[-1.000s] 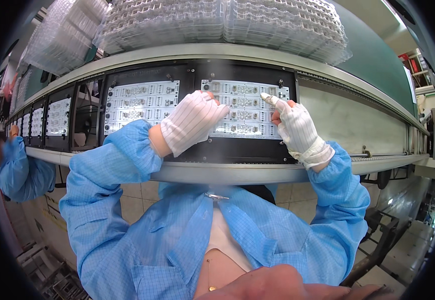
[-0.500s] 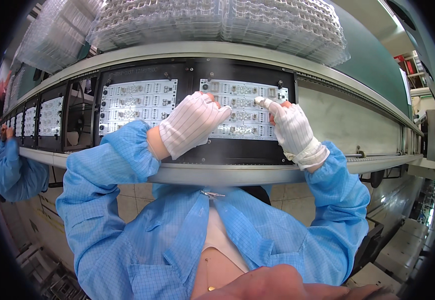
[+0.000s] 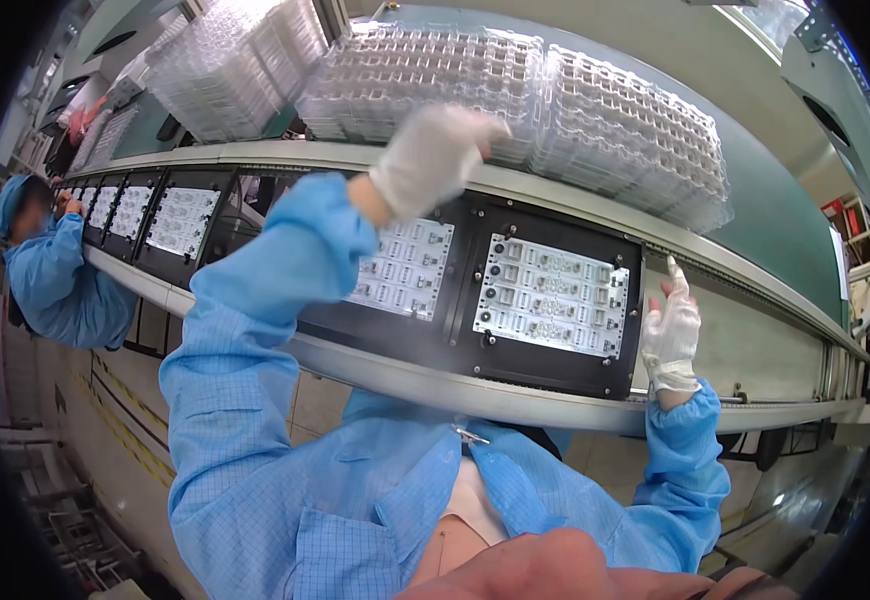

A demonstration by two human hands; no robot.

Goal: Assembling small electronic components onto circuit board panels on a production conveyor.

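A black carrier (image 3: 555,300) on the conveyor (image 3: 435,385) holds a white circuit panel (image 3: 551,295). The right hand (image 3: 671,335) stands at the carrier's right edge, fingers together and pointing up, holding nothing. The left hand (image 3: 433,155), blurred, is raised to the clear trays (image 3: 515,95) stacked along the conveyor's far edge; its grip cannot be told.

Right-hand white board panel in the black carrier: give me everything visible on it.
The white board panel is a flat rectangular sheet gridded into many small repeated units with tiny dark and metallic parts. It sits flat in a black carrier frame on the conveyor line, beside a second panel to its left. Neither hand touches it: the gloved right hand rests at the carrier's right edge, and the left hand, blurred, is raised toward the clear stacked trays.
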